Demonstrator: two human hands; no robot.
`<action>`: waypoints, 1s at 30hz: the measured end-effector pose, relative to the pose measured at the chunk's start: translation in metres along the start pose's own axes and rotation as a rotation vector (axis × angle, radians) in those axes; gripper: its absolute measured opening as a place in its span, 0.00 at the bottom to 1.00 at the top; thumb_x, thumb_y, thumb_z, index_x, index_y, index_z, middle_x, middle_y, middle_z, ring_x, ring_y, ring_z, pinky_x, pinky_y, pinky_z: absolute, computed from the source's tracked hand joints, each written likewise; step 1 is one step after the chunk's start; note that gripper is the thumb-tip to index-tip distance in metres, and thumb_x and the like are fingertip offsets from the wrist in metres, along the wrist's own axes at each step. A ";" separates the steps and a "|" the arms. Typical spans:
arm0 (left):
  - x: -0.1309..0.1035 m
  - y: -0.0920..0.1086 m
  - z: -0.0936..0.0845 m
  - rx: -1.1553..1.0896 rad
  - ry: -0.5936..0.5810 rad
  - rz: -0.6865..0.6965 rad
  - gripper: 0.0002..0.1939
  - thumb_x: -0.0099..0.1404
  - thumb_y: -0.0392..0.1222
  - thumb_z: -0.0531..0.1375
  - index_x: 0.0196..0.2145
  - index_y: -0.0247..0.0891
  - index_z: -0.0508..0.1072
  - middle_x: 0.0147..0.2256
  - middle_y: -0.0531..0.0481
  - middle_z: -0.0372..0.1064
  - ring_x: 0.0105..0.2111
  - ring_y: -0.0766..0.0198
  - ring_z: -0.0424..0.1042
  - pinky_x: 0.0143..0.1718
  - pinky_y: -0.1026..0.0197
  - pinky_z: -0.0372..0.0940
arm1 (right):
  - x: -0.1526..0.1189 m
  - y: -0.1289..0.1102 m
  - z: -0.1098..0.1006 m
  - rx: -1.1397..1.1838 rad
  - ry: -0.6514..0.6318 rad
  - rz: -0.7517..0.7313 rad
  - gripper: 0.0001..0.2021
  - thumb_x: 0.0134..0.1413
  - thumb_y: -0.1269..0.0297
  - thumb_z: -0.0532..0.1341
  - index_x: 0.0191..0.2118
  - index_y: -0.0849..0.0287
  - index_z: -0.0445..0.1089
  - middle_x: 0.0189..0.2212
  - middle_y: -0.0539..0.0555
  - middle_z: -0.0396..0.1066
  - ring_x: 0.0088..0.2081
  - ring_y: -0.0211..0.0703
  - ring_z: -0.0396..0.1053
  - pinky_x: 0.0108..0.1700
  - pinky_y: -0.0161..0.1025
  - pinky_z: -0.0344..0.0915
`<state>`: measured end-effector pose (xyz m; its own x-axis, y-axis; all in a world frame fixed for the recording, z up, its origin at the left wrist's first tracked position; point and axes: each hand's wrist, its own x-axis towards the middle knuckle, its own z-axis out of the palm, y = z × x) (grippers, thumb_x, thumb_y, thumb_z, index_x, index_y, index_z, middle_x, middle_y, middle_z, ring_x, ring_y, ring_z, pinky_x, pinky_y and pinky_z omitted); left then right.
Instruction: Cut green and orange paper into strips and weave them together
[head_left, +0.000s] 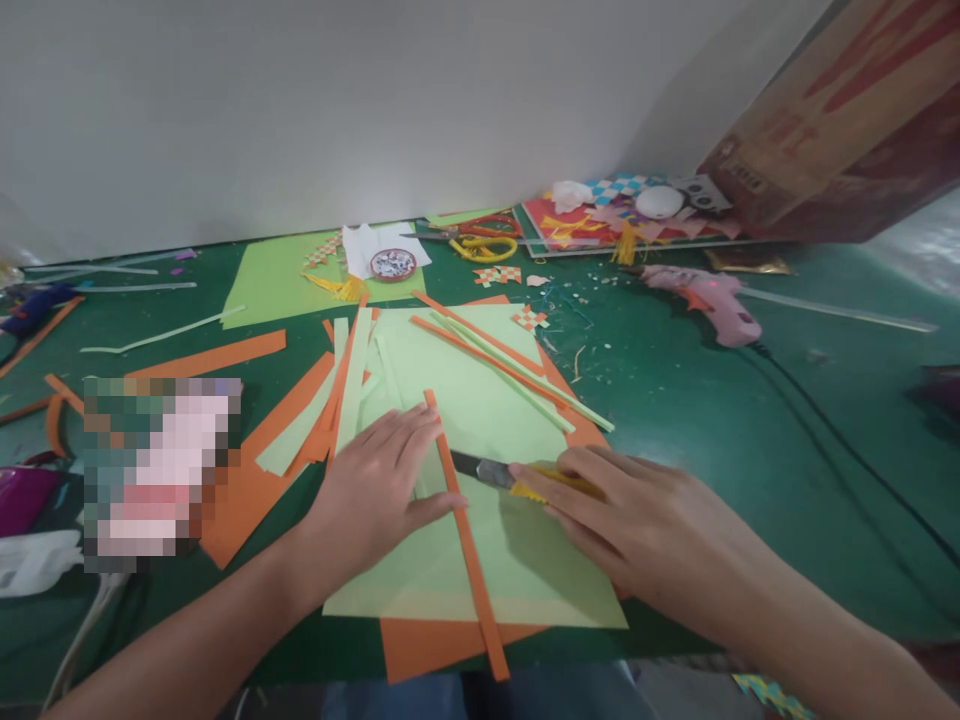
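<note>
A long orange paper strip [470, 550] lies at a slant over a pale green paper sheet [551, 590]. The thumb and fingertips of my left hand [375, 470] hold this strip down near its upper part. My right hand [637, 510] is wrapped round the yellow handle of a utility knife [493, 473]. Its dark blade points left, with the tip at the strip's right edge between my left thumb and fingers. Whether the blade goes under the strip I cannot tell. An orange paper sheet [435, 650] shows beneath the green one.
Narrow green and orange strips [517, 370] lie on the sheet's upper right; more paper strips [349, 385] bunch at left. A pink glue gun [709, 300] with a cord rests at right. Scissors [484, 240] and woven paper pieces sit behind. A pixelated object [165, 470] stands left.
</note>
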<state>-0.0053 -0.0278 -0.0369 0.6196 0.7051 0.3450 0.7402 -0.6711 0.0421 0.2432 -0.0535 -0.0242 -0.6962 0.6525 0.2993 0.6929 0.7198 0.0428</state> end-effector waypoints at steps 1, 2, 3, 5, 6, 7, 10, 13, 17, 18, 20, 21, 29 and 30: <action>0.000 0.000 0.000 0.003 0.001 -0.006 0.31 0.67 0.62 0.44 0.50 0.32 0.65 0.50 0.39 0.70 0.51 0.53 0.69 0.50 0.52 0.67 | -0.001 0.000 0.000 0.008 -0.006 -0.005 0.16 0.62 0.69 0.48 0.49 0.59 0.69 0.28 0.53 0.67 0.28 0.37 0.66 0.26 0.34 0.58; 0.000 0.001 0.000 0.003 0.001 -0.011 0.31 0.67 0.62 0.43 0.50 0.32 0.65 0.50 0.39 0.70 0.51 0.53 0.69 0.51 0.52 0.66 | -0.001 0.001 0.000 0.011 -0.010 -0.008 0.16 0.61 0.70 0.49 0.49 0.59 0.68 0.28 0.53 0.67 0.28 0.38 0.66 0.26 0.35 0.59; 0.000 0.001 0.000 0.002 0.002 -0.013 0.31 0.67 0.62 0.43 0.50 0.33 0.65 0.50 0.40 0.70 0.51 0.54 0.69 0.51 0.52 0.66 | -0.001 0.001 0.000 0.011 -0.015 -0.008 0.16 0.61 0.70 0.49 0.50 0.60 0.68 0.29 0.53 0.67 0.28 0.38 0.66 0.27 0.35 0.60; 0.000 0.001 0.000 -0.001 0.003 -0.011 0.31 0.66 0.63 0.43 0.50 0.34 0.65 0.50 0.40 0.70 0.52 0.54 0.69 0.52 0.53 0.66 | -0.002 0.001 0.001 0.007 -0.019 -0.008 0.16 0.60 0.71 0.50 0.51 0.61 0.68 0.30 0.54 0.67 0.29 0.39 0.66 0.27 0.36 0.60; 0.000 0.001 0.000 -0.001 0.004 -0.005 0.31 0.66 0.63 0.44 0.49 0.33 0.65 0.50 0.40 0.70 0.51 0.54 0.69 0.51 0.53 0.66 | -0.002 0.001 0.001 0.005 -0.017 -0.008 0.16 0.60 0.71 0.50 0.51 0.61 0.68 0.30 0.54 0.67 0.29 0.40 0.66 0.27 0.36 0.61; 0.001 0.001 0.000 -0.002 0.004 0.000 0.31 0.66 0.63 0.44 0.49 0.33 0.65 0.50 0.40 0.70 0.51 0.53 0.69 0.51 0.53 0.66 | -0.002 0.001 0.002 0.003 -0.015 -0.007 0.16 0.61 0.71 0.50 0.51 0.61 0.67 0.30 0.55 0.67 0.30 0.40 0.66 0.28 0.36 0.61; 0.001 0.000 0.000 -0.009 0.005 -0.001 0.31 0.66 0.63 0.45 0.49 0.33 0.65 0.50 0.39 0.70 0.51 0.53 0.69 0.51 0.52 0.66 | -0.003 0.001 0.003 -0.003 -0.013 -0.004 0.17 0.60 0.71 0.49 0.52 0.61 0.67 0.31 0.55 0.68 0.31 0.41 0.66 0.27 0.36 0.61; 0.000 0.000 0.000 -0.017 0.002 -0.009 0.30 0.66 0.63 0.44 0.50 0.34 0.65 0.50 0.39 0.70 0.52 0.54 0.69 0.52 0.53 0.65 | -0.003 0.001 0.002 -0.012 -0.007 -0.001 0.17 0.60 0.71 0.49 0.51 0.60 0.68 0.31 0.55 0.68 0.31 0.40 0.66 0.27 0.36 0.60; 0.000 0.001 0.000 -0.013 0.009 -0.015 0.31 0.66 0.63 0.44 0.49 0.33 0.65 0.50 0.39 0.70 0.51 0.53 0.69 0.52 0.53 0.66 | -0.002 0.001 0.001 -0.015 0.003 0.007 0.16 0.61 0.71 0.49 0.49 0.60 0.69 0.29 0.54 0.67 0.28 0.38 0.64 0.26 0.35 0.58; 0.000 0.001 0.000 -0.011 0.010 -0.014 0.31 0.66 0.63 0.43 0.49 0.33 0.65 0.50 0.40 0.70 0.51 0.53 0.69 0.52 0.53 0.66 | -0.002 0.000 0.001 -0.014 0.004 0.013 0.16 0.60 0.71 0.49 0.49 0.60 0.69 0.29 0.54 0.66 0.28 0.38 0.64 0.26 0.35 0.58; 0.000 0.001 0.000 -0.007 0.010 -0.011 0.31 0.66 0.62 0.43 0.49 0.33 0.65 0.50 0.40 0.70 0.51 0.54 0.69 0.52 0.53 0.65 | -0.001 0.000 0.002 -0.015 0.000 0.013 0.16 0.60 0.71 0.50 0.49 0.60 0.69 0.29 0.54 0.67 0.28 0.38 0.65 0.26 0.35 0.58; 0.000 0.001 0.000 -0.004 0.008 -0.009 0.31 0.66 0.62 0.43 0.49 0.33 0.66 0.50 0.40 0.70 0.51 0.54 0.69 0.52 0.53 0.65 | -0.001 0.000 0.002 -0.017 -0.008 0.012 0.16 0.59 0.72 0.50 0.49 0.60 0.69 0.29 0.54 0.67 0.28 0.39 0.65 0.27 0.35 0.59; -0.001 0.001 0.001 0.004 0.012 -0.007 0.30 0.67 0.62 0.44 0.50 0.34 0.65 0.50 0.40 0.70 0.52 0.55 0.68 0.52 0.53 0.65 | 0.001 0.001 0.002 -0.025 -0.018 -0.009 0.16 0.59 0.72 0.50 0.49 0.60 0.69 0.29 0.54 0.67 0.28 0.40 0.66 0.26 0.36 0.60; 0.000 0.000 0.001 0.004 0.016 0.000 0.30 0.66 0.62 0.44 0.50 0.33 0.65 0.50 0.40 0.70 0.52 0.55 0.69 0.52 0.53 0.65 | 0.001 0.000 0.002 -0.026 -0.018 -0.011 0.16 0.59 0.72 0.50 0.49 0.61 0.69 0.29 0.55 0.67 0.29 0.40 0.66 0.26 0.36 0.60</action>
<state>-0.0050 -0.0282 -0.0380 0.6149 0.7015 0.3602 0.7417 -0.6697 0.0382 0.2426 -0.0523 -0.0260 -0.7068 0.6489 0.2819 0.6898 0.7205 0.0709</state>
